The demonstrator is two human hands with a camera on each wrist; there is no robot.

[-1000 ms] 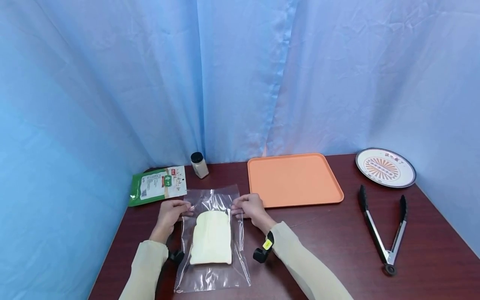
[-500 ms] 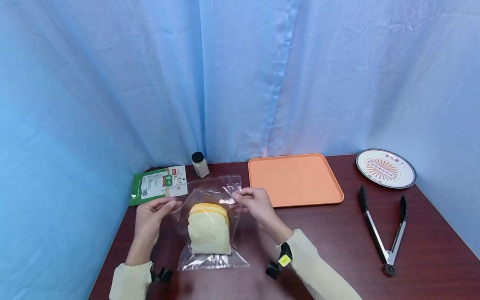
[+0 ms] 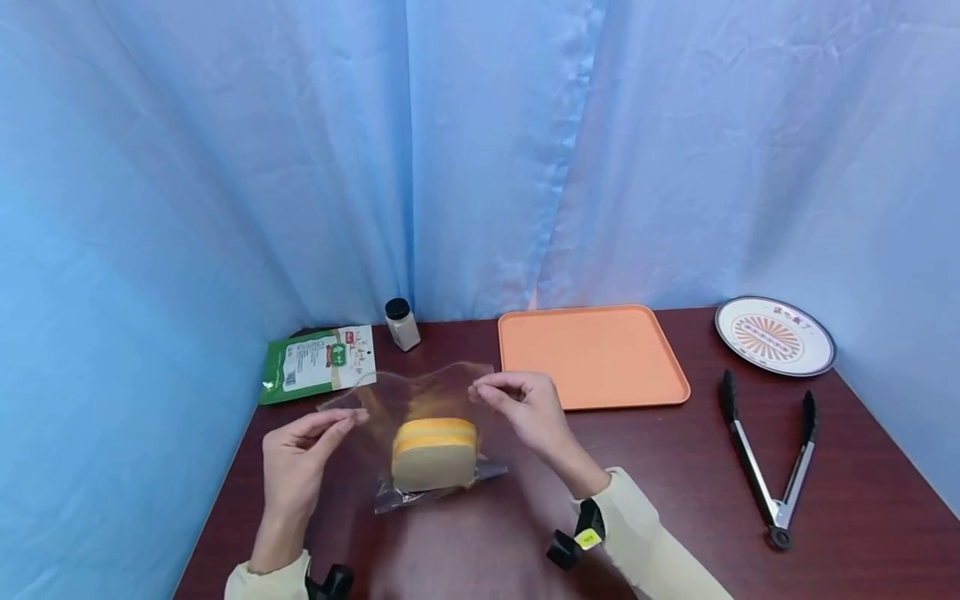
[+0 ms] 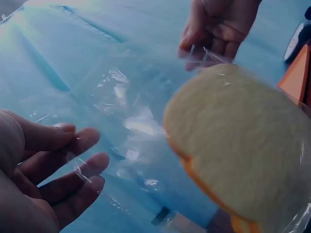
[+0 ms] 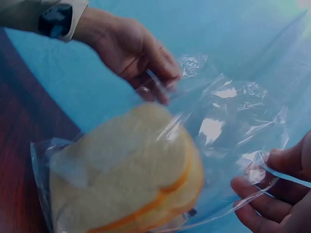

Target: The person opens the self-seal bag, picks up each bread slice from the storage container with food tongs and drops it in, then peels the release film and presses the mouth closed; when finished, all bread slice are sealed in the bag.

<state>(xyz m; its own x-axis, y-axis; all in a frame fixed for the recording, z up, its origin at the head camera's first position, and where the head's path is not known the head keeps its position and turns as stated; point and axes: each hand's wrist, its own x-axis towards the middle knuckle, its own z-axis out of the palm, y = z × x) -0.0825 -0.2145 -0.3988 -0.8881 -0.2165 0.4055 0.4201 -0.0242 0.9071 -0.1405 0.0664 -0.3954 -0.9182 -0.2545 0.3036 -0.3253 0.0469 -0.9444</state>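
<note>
Slices of bread with orange-yellow crusts lie inside a clear plastic bag near the front of the table. My left hand pinches the bag's upper left edge between thumb and fingertips. At the upper right edge, my right hand pinches the film the same way. In the left wrist view the bread hangs tilted in the film, to the right of my left hand. The right wrist view shows two slices of bread face to face, and my right hand gripping crumpled film.
Behind the bag are a green-and-white packet and a small black-capped jar. An orange tray lies at the back middle. To the right are a patterned plate and opened tongs. A blue curtain bounds the table.
Both hands have raised the bag's top edge and drawn farther apart. The bread has gone from lying flat to standing up, its crust tops now showing.
</note>
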